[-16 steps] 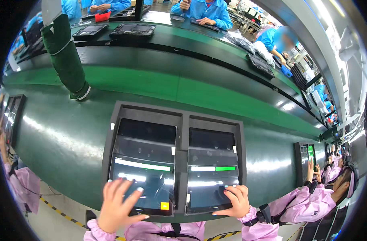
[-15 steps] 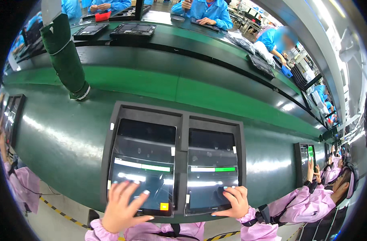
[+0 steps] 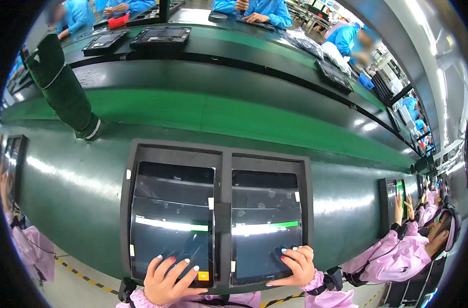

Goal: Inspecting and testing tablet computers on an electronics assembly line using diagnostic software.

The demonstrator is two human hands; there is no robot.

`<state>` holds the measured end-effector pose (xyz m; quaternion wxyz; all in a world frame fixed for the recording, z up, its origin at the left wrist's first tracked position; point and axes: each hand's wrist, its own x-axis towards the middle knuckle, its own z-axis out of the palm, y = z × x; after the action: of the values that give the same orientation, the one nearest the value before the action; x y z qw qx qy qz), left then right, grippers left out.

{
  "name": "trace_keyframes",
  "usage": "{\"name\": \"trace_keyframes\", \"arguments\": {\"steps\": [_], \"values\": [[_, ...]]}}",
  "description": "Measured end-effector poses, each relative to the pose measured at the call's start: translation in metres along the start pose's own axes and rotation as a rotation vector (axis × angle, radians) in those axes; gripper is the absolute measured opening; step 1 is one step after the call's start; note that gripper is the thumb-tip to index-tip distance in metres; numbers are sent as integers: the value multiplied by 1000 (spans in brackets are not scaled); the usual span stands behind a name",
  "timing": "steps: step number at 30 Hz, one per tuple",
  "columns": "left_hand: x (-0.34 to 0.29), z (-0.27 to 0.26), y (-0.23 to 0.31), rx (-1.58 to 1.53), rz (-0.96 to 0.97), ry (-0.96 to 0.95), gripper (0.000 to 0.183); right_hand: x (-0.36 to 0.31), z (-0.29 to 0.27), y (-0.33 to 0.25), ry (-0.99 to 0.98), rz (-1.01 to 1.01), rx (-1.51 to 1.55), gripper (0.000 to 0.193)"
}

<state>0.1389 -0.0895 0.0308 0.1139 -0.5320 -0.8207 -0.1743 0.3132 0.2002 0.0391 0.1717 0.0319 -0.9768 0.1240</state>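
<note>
Two black tablets lie side by side in a dark two-compartment tray [image 3: 223, 215] on the green bench. Over the lower part of the left tablet [image 3: 172, 195], my left hand [image 3: 170, 282] rests with fingers spread, close to a small orange square on the screen. My right hand [image 3: 295, 267] is at the lower right of the right tablet [image 3: 264, 200], its fingers fanned out and the thumb by the lower edge. Each screen shows a white and green bar under bright glare. Neither hand grips anything. Whether every fingertip touches the glass I cannot tell.
A dark green wrapped post [image 3: 62, 90] rises at the far left. Beyond a raised ledge, a far bench [image 3: 218, 41] carries open tablets [image 3: 162, 37], and people in blue work there. At the right, a person in pink handles another screen in a tray [image 3: 387, 205].
The view has shifted a little, so the tray sits lower and further left. My left hand has slid down toward the tablet's lower edge. The right hand stays over its tablet's lower right.
</note>
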Motion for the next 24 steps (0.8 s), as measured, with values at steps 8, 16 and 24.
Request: {"name": "trace_keyframes", "arguments": {"steps": [8,16,24], "values": [[3,-1,0,-46,-41,-53,60,-2,3,0,9,-1,-5,78],[-3,-10,-18,-119,45,-40,64,2,1,-4,16,2,-24,72],[-34,-34,-64,-150,-348,-93,99,8,9,-40,62,40,-121,55]]}}
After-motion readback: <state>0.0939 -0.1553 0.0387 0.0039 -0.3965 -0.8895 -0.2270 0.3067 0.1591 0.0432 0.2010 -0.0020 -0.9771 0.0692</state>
